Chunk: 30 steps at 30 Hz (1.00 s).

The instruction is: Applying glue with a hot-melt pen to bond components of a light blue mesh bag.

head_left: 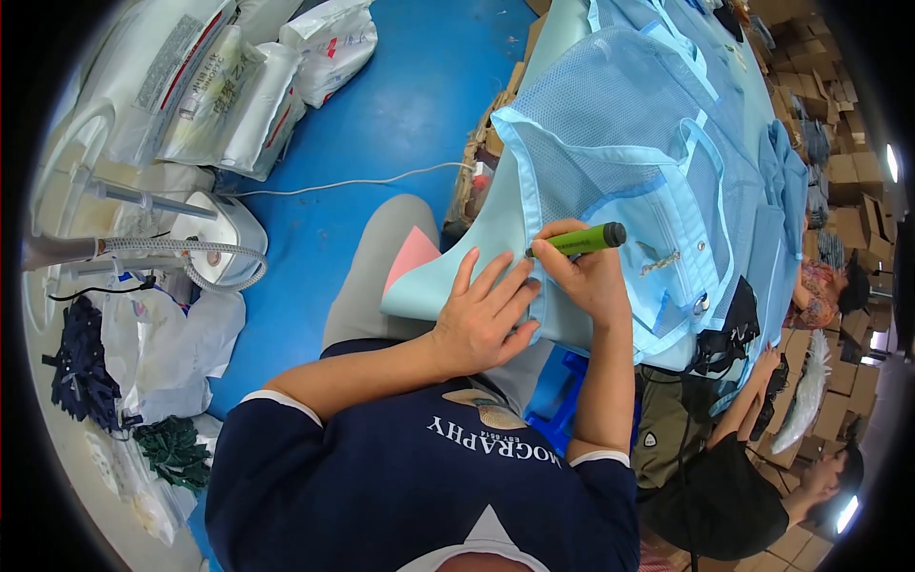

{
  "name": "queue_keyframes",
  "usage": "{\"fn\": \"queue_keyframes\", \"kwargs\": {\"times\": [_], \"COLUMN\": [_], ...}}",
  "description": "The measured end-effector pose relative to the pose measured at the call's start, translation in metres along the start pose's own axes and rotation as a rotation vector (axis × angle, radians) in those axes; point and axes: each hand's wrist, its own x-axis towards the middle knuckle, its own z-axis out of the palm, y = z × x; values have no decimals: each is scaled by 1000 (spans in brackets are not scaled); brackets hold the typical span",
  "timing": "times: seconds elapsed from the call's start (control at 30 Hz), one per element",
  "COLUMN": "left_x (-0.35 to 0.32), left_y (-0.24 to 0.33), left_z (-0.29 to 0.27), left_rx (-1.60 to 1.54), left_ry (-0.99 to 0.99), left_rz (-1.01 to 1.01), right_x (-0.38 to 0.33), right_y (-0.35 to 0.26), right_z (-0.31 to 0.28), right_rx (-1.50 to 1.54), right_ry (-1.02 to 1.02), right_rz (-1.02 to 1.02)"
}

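Note:
My right hand (pixel 583 276) grips a green pen-like tool with a black end (pixel 583 239), its tip pressed to the edge of a light blue mesh garment (pixel 620 124). My left hand (pixel 484 315) lies flat with fingers spread on the garment's folded lower edge, just left of the tool. The garment is spread over a light blue table surface (pixel 562 29) and hangs over its near edge above my knee. A small metal snap (pixel 701 305) shows on the garment's trim to the right.
White filled sacks (pixel 229 86) lie on the blue floor (pixel 400 95) at upper left. A white steamer with a hose (pixel 205 243) stands at left. Dark cloth and plastic bags (pixel 143 353) lie beside it. Another person (pixel 734 486) sits at lower right. Cardboard boxes (pixel 848 172) stack at right.

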Motion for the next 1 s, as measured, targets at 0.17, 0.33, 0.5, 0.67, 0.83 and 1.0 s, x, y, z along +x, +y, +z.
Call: {"fn": "queue_keyframes", "kwargs": {"times": [0.17,0.33,0.5,0.67,0.83,1.0], "left_x": [0,0,0,0,1,1], "left_y": [0,-1,-1,-1,-1,1], "left_z": [0,-1,-1,0,0,0], "left_rx": [0,-9,-12,-8,-10,-11], "left_ry": [-3,-13,-7,6,-12,-9], "left_rz": [0,-6,-6,-2,-12,-5], "right_x": [3,5,5,5,4,0], "right_y": [-2,-5,-8,-1,3,6], "right_z": [0,0,-4,-1,-1,0], "right_rx": [28,45,86,118,160,156], "right_ry": [24,9,-39,40,89,98], "right_rz": [-8,18,78,-10,33,32]}}
